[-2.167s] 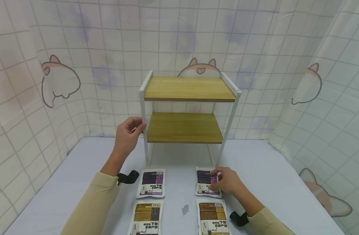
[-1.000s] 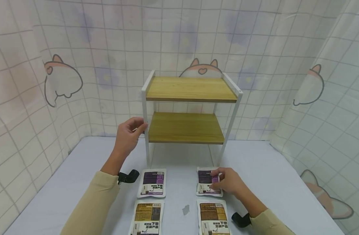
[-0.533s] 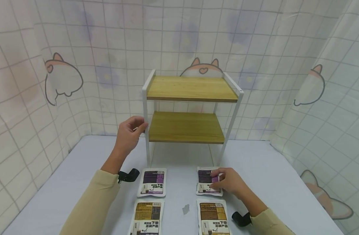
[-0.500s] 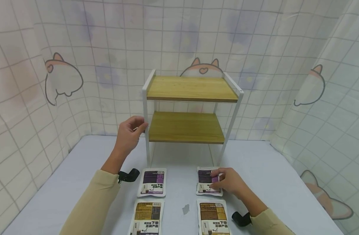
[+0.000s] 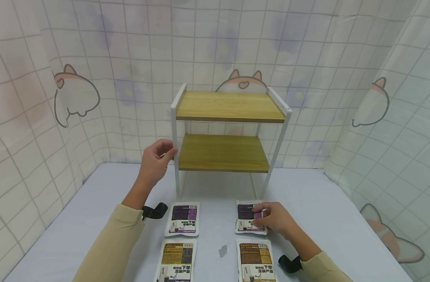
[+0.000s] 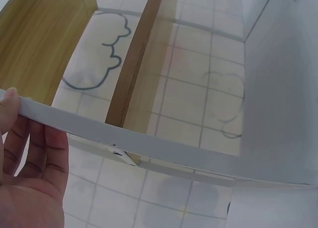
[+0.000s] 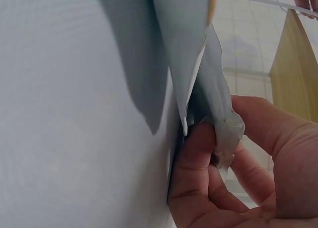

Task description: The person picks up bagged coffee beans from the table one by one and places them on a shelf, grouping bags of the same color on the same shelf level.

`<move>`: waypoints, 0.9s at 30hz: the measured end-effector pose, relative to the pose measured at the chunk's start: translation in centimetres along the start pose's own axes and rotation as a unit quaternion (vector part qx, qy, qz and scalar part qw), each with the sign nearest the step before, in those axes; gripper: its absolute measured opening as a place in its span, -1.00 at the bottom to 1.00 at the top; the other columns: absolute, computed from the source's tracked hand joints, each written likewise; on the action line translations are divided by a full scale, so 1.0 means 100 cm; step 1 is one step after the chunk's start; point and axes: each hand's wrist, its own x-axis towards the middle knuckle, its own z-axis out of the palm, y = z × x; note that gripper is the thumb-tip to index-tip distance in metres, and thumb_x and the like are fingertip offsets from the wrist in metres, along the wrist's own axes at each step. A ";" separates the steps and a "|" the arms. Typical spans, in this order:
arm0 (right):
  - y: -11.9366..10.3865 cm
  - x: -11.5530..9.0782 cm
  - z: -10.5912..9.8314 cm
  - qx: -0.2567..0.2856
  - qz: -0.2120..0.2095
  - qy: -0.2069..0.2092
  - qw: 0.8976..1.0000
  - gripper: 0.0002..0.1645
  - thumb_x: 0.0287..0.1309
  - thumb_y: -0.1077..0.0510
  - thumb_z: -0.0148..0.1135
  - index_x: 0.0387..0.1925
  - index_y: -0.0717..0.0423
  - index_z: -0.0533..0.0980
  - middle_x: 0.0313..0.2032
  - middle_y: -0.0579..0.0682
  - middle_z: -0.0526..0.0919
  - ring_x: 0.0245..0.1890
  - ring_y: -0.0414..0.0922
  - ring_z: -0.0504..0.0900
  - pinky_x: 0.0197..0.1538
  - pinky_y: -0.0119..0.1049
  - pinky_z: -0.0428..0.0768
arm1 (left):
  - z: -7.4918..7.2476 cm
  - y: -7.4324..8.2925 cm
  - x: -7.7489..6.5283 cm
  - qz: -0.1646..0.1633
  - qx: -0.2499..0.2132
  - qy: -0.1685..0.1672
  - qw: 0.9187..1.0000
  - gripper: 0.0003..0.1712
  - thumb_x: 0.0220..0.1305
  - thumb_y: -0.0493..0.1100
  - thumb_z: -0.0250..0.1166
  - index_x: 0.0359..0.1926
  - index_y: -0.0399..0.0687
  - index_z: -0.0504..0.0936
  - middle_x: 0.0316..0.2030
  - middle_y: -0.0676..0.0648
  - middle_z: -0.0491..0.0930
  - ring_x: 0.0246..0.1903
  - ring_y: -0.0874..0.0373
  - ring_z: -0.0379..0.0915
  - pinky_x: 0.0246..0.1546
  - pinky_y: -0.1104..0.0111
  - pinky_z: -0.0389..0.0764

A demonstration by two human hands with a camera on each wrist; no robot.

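Note:
In the head view, a two-tier shelf rack (image 5: pixel 223 152) with wooden boards and a white frame stands on the table. My left hand (image 5: pixel 154 162) pinches its left front post, thumb in front; the left wrist view shows the thumb on the white post (image 6: pixel 164 147) and curled fingers behind. My right hand (image 5: pixel 274 219) pinches the right edge of a purple-and-white pouch (image 5: pixel 244 221) in front of the rack. Seen from the right wrist, thumb and fingers close on the silvery pouch edge (image 7: pixel 218 104), which is lifted off the table there.
Left of the held pouch lies another purple pouch (image 5: pixel 182 219). Two brown-and-white pouches, one on the left (image 5: pixel 176 260) and one on the right (image 5: pixel 256 260), lie nearer the front. A grey patch (image 5: pixel 223 251) marks the white table (image 5: pixel 123 231). Gridded curtains (image 5: pixel 137 51) surround it.
The head view has shifted very slightly, so everything sits a little further right than at first. Both hands keep their places on the rack post and the pouch.

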 end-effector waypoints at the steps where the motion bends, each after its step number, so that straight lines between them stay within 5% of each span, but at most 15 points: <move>1: 0.000 0.000 0.000 0.000 -0.001 0.001 1.000 -0.53 -0.12 0.15 0.66 -0.08 0.00 0.73 -0.25 0.05 0.60 -0.21 -0.04 0.51 -0.33 -0.28 0.49 | 0.000 0.000 0.000 -0.001 0.001 0.000 1.000 -0.67 0.46 -0.07 0.29 0.05 -0.23 0.63 -0.10 -0.19 0.64 -0.13 0.16 0.55 -0.06 0.63 0.59; 27: 0.003 -0.003 0.001 0.044 0.010 -0.004 0.999 -0.50 -0.10 0.14 0.65 -0.03 0.01 0.73 -0.25 0.04 0.59 -0.16 -0.04 0.49 -0.30 -0.28 0.49 | 0.000 -0.001 0.000 -0.002 -0.006 -0.005 1.000 -0.67 0.45 -0.07 0.30 0.04 -0.22 0.63 -0.09 -0.21 0.65 -0.13 0.15 0.55 -0.05 0.63 0.59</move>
